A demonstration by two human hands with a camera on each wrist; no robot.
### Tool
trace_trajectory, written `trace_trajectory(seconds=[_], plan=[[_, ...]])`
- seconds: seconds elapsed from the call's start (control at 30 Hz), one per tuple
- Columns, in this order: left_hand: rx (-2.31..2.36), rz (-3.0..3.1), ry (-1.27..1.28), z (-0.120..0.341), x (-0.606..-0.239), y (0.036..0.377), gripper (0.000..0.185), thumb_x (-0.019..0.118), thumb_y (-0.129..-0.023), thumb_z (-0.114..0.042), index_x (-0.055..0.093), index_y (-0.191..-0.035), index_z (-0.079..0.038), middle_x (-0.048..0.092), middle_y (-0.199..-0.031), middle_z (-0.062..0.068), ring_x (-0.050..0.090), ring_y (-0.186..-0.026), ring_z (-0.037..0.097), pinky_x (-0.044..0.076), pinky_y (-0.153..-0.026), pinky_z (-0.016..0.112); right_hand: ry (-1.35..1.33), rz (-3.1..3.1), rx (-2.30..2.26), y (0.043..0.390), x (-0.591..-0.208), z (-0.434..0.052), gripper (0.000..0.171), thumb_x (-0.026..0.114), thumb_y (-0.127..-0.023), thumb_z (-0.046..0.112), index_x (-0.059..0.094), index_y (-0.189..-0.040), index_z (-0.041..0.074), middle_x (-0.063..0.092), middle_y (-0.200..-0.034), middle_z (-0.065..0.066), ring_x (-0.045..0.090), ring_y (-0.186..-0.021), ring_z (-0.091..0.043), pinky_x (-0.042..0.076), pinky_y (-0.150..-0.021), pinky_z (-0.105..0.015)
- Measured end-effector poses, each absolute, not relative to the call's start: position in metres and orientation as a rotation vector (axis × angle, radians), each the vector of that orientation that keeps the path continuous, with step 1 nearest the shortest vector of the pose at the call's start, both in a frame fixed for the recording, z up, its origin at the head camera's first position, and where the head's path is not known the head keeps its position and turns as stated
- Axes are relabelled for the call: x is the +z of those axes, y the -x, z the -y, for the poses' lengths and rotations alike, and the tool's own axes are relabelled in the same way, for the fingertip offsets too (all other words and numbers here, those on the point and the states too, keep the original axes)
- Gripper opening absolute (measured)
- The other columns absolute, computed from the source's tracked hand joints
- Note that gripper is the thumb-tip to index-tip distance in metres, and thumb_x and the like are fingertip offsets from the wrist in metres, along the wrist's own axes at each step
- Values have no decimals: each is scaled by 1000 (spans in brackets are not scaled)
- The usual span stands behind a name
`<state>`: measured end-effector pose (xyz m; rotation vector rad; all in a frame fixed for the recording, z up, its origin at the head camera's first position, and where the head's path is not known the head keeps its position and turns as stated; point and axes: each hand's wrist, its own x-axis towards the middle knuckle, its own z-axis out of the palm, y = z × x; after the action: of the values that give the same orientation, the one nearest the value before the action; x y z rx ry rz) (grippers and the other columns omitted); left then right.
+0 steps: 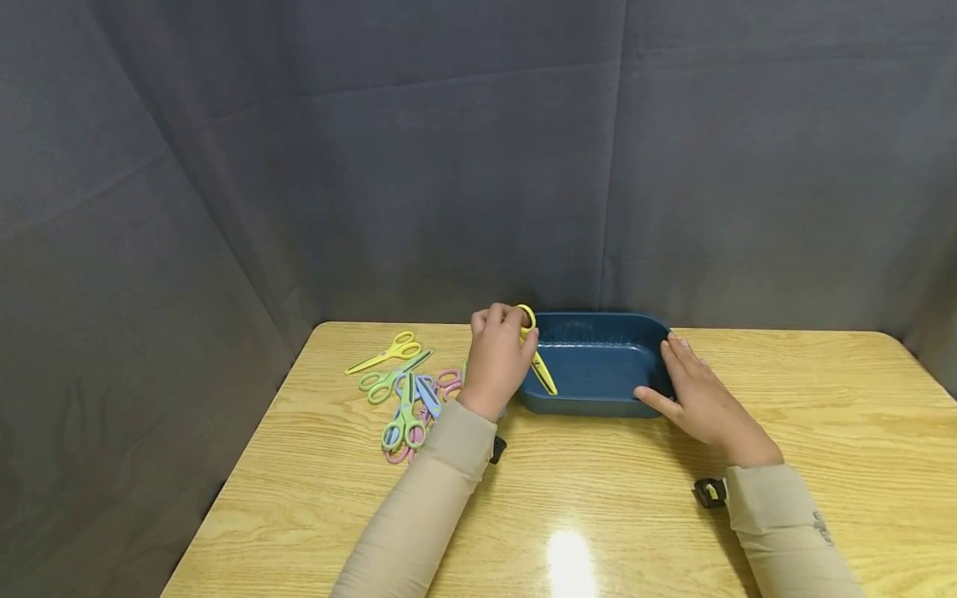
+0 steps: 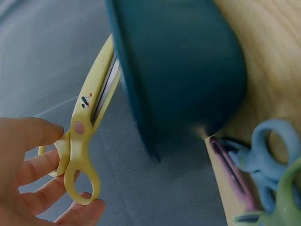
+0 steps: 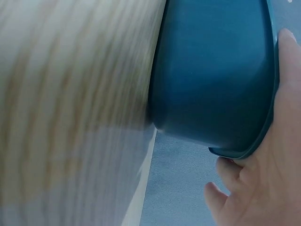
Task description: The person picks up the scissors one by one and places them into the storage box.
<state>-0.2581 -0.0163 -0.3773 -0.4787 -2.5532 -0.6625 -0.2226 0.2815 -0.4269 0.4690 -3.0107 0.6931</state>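
Note:
A pair of yellow scissors [image 1: 544, 374] is held by my left hand [image 1: 495, 357] at the left end of a dark blue tub [image 1: 591, 407]. In the left wrist view, the thumb and fingers pinch the handle loops of these scissors [image 2: 81, 127], and the blade tips pass behind the tub's rim. My right hand [image 1: 706, 411] rests against the tub's right end, thumb over the front rim and fingers fairly straight along the side. Seen from the right wrist, that hand [image 3: 277, 165] touches the rim of the tub [image 3: 216, 80]. The tub's visible floor is bare.
Left of the tub lies a loose pile of scissors in green [image 1: 407, 415], blue [image 1: 428, 397] and pink [image 1: 449, 379]. Another yellow pair [image 1: 385, 355] lies at the pile's back edge. Behind the wooden table [image 1: 598, 482] hangs a grey curtain [image 1: 463, 166].

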Motion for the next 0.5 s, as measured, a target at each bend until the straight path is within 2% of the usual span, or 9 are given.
trace_trajectory(seconds=[0.3, 0.5], plan=[[-525, 2547, 523, 9, -390, 260, 18, 65, -101, -21, 66, -108, -5, 62, -109, 12, 57, -106, 27, 36, -104, 40, -462, 3009, 676, 222, -428, -281, 97, 53, -101, 56, 12, -157, -11, 5, -165, -31, 3, -152, -46, 8, -120, -62], [-447, 2555, 543, 4, -396, 262, 24, 66, -100, -22, 66, -117, -5, 62, -114, 12, 54, -111, 30, 43, -103, 37, -464, 3016, 668, 222, -426, -281, 97, 52, -101, 56, 11, -157, -11, 4, -165, -30, 3, -153, -46, 7, -121, -61]])
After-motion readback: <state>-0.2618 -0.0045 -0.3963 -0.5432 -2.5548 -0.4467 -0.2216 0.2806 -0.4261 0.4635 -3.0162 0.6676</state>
